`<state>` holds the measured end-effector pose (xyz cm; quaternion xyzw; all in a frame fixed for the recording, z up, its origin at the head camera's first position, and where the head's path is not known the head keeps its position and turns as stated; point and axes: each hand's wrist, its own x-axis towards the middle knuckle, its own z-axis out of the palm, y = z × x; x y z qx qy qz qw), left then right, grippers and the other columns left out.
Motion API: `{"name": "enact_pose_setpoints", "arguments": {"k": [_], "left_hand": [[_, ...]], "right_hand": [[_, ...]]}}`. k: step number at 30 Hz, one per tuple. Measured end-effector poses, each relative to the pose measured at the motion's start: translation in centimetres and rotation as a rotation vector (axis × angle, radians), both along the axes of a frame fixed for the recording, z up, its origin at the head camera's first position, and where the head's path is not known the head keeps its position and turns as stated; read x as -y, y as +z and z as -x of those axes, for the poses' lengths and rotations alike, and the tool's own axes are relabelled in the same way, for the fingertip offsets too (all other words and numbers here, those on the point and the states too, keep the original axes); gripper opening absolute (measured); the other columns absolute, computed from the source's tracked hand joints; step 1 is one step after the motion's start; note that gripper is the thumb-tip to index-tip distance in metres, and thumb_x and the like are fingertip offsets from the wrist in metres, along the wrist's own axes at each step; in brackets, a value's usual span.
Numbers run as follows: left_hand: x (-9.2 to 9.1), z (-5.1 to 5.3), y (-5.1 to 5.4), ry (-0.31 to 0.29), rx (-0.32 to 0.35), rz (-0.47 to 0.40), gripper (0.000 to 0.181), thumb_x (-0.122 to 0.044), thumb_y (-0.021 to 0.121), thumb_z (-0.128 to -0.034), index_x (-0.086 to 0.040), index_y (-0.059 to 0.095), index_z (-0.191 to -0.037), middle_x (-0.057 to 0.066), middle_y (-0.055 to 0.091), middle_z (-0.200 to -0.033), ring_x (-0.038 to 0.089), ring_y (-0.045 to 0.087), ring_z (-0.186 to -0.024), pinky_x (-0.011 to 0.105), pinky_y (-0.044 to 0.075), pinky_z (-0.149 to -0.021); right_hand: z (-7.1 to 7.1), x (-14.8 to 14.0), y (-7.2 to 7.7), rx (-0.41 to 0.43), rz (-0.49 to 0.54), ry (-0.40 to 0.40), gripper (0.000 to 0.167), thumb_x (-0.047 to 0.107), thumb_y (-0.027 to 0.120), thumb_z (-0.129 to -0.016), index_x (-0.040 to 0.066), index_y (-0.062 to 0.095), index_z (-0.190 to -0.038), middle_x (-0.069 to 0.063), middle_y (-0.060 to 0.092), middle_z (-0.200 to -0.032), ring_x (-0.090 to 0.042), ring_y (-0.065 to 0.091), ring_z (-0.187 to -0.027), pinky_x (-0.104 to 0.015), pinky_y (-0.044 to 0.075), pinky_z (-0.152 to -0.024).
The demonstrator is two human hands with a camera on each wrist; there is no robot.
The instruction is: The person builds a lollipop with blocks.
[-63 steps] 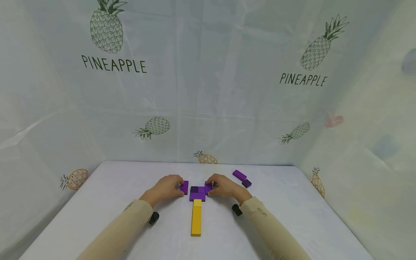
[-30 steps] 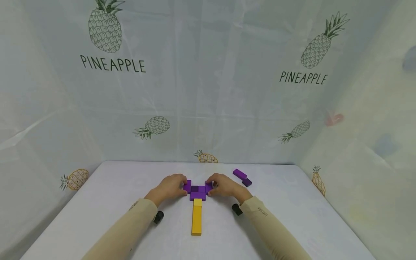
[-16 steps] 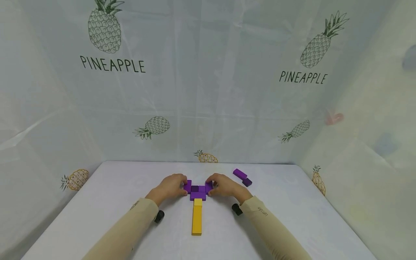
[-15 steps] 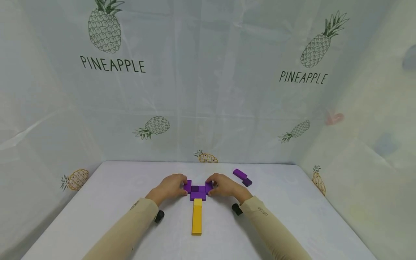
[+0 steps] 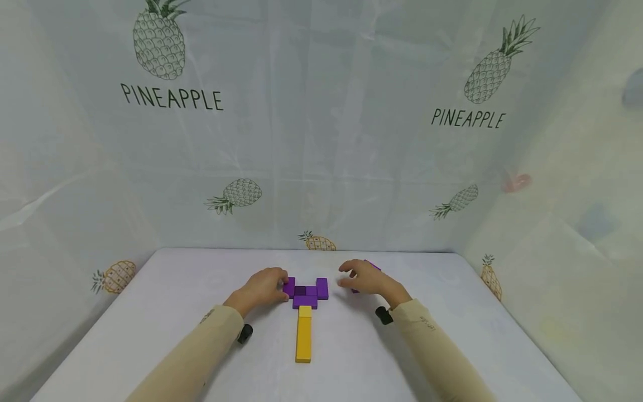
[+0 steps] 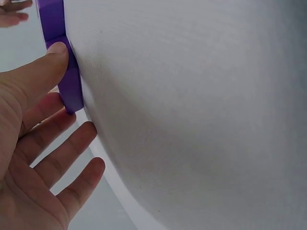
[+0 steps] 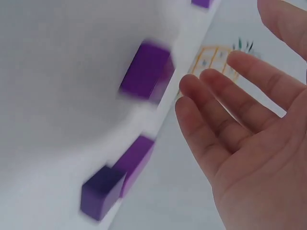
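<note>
My left hand (image 5: 262, 289) pinches an upright-lying purple block (image 5: 289, 286) at the left of a flat block figure; in the left wrist view the thumb lies on this purple block (image 6: 72, 88), with the index finger behind it. Beside it sit a dark purple cube (image 5: 300, 291), a purple cube (image 5: 311, 291) and, at the right, another purple block (image 5: 322, 288). A crosswise purple block (image 5: 305, 302) lies below them. My right hand (image 5: 370, 277) hovers right of the figure, fingers spread and holding nothing. The right wrist view shows a nearby purple block (image 7: 146, 69).
A light yellow block (image 5: 305, 311) and a long yellow block (image 5: 303, 340) run from the figure toward me. Loose pieces by my right hand include a purple block (image 7: 137, 160) and a dark purple block (image 7: 101, 191). The white table (image 5: 226, 379) meets a pineapple-print curtain (image 5: 321, 139).
My left hand first slid its purple block rightward against the figure and has stayed there. My right hand has let go of the right purple block and moved right toward the loose pieces.
</note>
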<state>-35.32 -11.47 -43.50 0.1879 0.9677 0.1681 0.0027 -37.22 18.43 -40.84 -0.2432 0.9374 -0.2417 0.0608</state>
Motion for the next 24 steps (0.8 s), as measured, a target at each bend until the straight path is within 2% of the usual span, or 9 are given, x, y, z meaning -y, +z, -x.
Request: {"name": "enact_pose_setpoints", "arguments": {"k": [4, 8, 16, 24], "left_hand": [[0.1, -0.1, 0.1, 0.002, -0.002, -0.006, 0.035, -0.029, 0.081, -0.0766, -0.014, 0.066, -0.105, 0.002, 0.064, -0.107, 0.021, 0.058, -0.098, 0.042, 0.048, -0.094], [0.1, -0.3, 0.3, 0.004, -0.006, -0.01, 0.035, -0.028, 0.081, -0.0768, -0.014, 0.066, -0.105, 0.003, 0.064, -0.108, 0.022, 0.058, -0.099, 0.042, 0.047, -0.094], [0.0, -0.5, 0.1, 0.006, 0.014, -0.024, 0.035, -0.028, 0.08, -0.0775, -0.013, 0.066, -0.106, 0.004, 0.064, -0.109, 0.022, 0.058, -0.1, 0.042, 0.047, -0.095], [0.1, -0.1, -0.1, 0.001, 0.002, -0.015, 0.035, -0.029, 0.08, -0.077, -0.014, 0.066, -0.105, 0.002, 0.064, -0.106, 0.021, 0.058, -0.098, 0.043, 0.047, -0.093]], "right_hand": [[0.1, -1.8, 0.1, -0.025, 0.017, -0.009, 0.045, 0.026, 0.073, -0.084, 0.004, 0.062, -0.122, -0.008, 0.062, -0.118, -0.026, 0.057, -0.102, -0.04, 0.049, -0.082], [0.2, -2.6, -0.5, -0.024, 0.027, -0.021, 0.046, 0.022, 0.078, -0.079, 0.004, 0.064, -0.119, -0.008, 0.064, -0.113, -0.025, 0.058, -0.098, -0.039, 0.049, -0.082], [0.1, -2.7, -1.9, -0.085, -0.02, 0.05, 0.041, 0.012, 0.078, -0.079, 0.002, 0.065, -0.117, -0.008, 0.064, -0.111, -0.021, 0.057, -0.099, -0.041, 0.05, -0.088], [0.1, -2.4, -2.1, -0.081, -0.005, 0.048, 0.036, 0.008, 0.075, -0.081, 0.002, 0.066, -0.115, -0.008, 0.065, -0.11, -0.02, 0.056, -0.096, -0.04, 0.049, -0.087]]}}
